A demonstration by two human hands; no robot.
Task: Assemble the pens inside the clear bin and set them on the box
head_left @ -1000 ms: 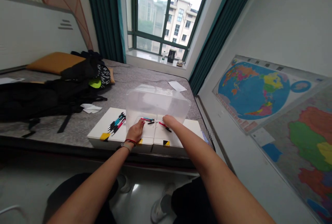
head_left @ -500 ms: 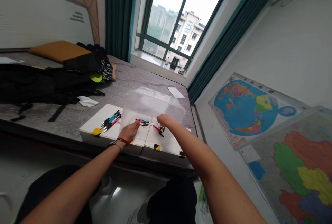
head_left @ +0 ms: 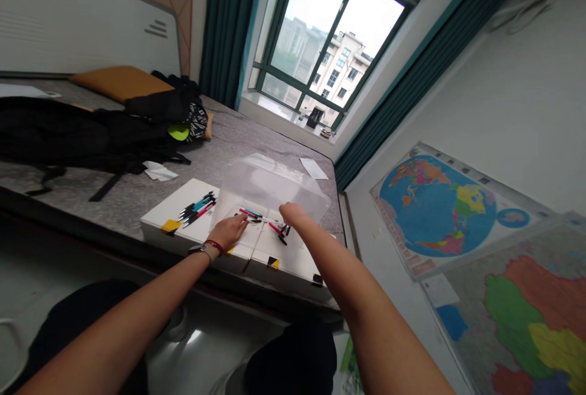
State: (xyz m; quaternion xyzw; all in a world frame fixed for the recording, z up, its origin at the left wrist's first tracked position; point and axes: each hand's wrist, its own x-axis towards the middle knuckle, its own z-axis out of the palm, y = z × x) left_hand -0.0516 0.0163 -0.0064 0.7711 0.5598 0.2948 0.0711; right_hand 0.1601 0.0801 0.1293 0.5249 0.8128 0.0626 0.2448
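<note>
My left hand (head_left: 229, 231), wearing a red cord and a watch, reaches into an open clear plastic box (head_left: 274, 181). Its fingertips are closed around a slim pen, which is mostly hidden by the hand. A blue and red pen (head_left: 250, 212) lies just beyond those fingers. My right hand (head_left: 290, 213) bends down over the right side of the box, its fingers hidden behind the wrist. Close under it are a red pen (head_left: 275, 228) and dark pen pieces (head_left: 283, 239). Left of the box, several blue, red and black pens (head_left: 198, 209) lie in a row.
White boards or boxes (head_left: 155, 219) with yellow and black corner tape carry the pens. A black bag (head_left: 68, 132) and crumpled tissue (head_left: 159, 171) lie to the left on the grey surface (head_left: 256, 132). A white paper (head_left: 314, 168) lies behind. Wall maps (head_left: 439, 206) hang at right.
The view has shifted and tilted slightly. Both hands stay at nearly the same places in the box. The dark pieces under my right hand have moved a little.
</note>
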